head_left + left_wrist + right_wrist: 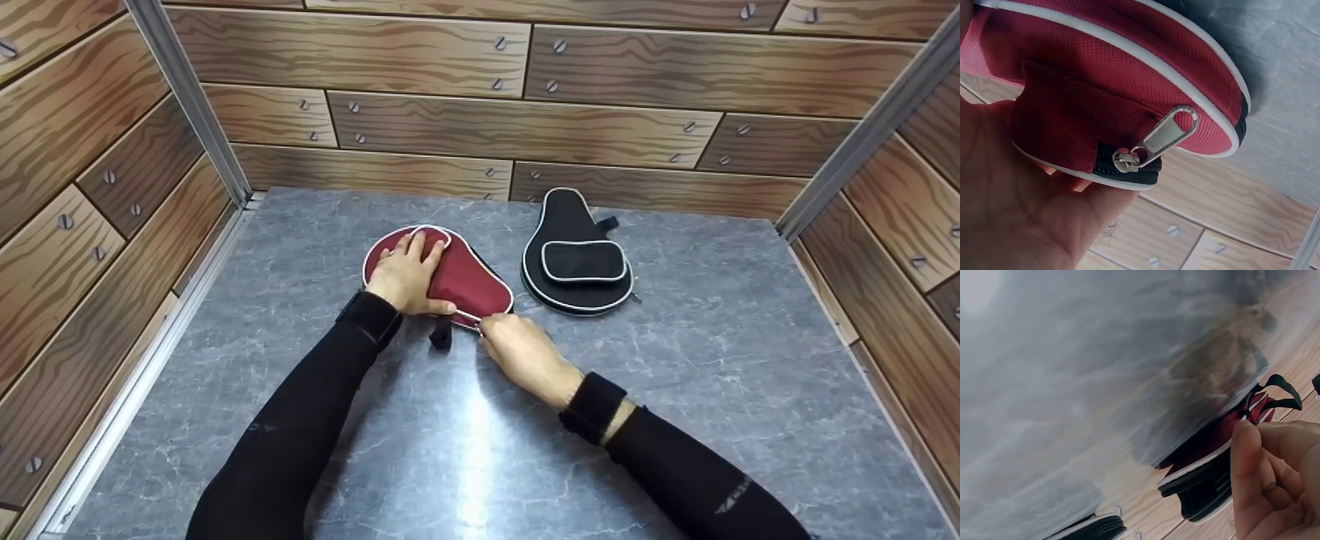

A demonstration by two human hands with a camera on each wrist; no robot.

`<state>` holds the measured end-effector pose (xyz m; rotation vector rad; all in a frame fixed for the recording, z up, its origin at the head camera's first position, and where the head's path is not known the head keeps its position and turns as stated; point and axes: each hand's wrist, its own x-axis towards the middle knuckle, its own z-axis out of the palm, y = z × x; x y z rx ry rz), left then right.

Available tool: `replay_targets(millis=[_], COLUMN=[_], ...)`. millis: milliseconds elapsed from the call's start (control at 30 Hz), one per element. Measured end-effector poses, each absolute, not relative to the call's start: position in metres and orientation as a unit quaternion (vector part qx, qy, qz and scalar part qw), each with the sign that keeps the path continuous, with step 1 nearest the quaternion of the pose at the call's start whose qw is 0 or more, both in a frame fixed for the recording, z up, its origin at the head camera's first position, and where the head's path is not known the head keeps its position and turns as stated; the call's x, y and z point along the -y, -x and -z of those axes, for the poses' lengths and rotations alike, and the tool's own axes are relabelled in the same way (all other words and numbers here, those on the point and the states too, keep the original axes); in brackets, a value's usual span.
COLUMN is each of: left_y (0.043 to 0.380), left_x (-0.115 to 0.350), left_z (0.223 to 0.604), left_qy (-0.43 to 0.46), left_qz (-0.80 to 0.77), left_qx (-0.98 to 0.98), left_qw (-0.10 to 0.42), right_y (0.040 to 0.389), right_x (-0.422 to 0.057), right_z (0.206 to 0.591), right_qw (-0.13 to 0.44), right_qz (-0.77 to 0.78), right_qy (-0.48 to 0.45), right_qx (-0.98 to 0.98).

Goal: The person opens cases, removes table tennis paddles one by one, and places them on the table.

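Left hand (406, 280), fingers spread, presses the red case (469, 283), apparently to steady it while the right hand (527, 355) pinches its edge (466, 316).

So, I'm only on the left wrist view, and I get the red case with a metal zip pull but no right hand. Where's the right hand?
Observer: The right hand pinches at the edge of the red case, near its narrow end.
Operator: Got it. Is anything else lying beside it?
Observer: Yes, in the head view a black case lies to its right, not touching it.
Operator: And is anything sticking out from the red one that I'm missing?
Observer: A black strap sticks out from its near edge in the head view.
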<state>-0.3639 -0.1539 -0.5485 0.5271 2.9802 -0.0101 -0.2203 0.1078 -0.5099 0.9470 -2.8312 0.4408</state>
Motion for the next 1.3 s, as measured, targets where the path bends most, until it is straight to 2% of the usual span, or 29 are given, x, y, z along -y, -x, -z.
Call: replay_targets(millis=[133,367,600,800,933,1300], left_y=[0.36,0.32,0.339,0.31,0.297,0.29], left_x=[0.154,0.139,0.149,0.142,0.14,0.143], left_z=[0.544,0.497,0.53,0.488,0.474,0.472], left_qy=[-0.176,-0.175,-0.197,-0.205,-0.234,-0.36], left_qz=[-0.008,0.014,0.008,0.024,0.024,-0.013], left_qx=[-0.983,-0.983,-0.98,-0.977,-0.971,-0.932], left_qw=[0.053,0.062,0.022,0.048,0.046,0.033], right_y=[0.221,0.221,0.225,0.233,0.236,0.243], right_x=[-0.107,-0.118,-0.138,-0.154,-0.163,-0.181], right_z=[0.51,0.508,0.497,0.493,0.491,0.49], right_qw=[0.063,0.062,0.089,0.103,0.097,0.062], right_qz=[-0.151,-0.191,-0.213,-0.216,-0.211,-0.199], right_qy=[-0.313,-0.315,-0.304,-0.292,-0.285,-0.3], right_qx=[0.936,0.928,0.925,0.926,0.93,0.931])
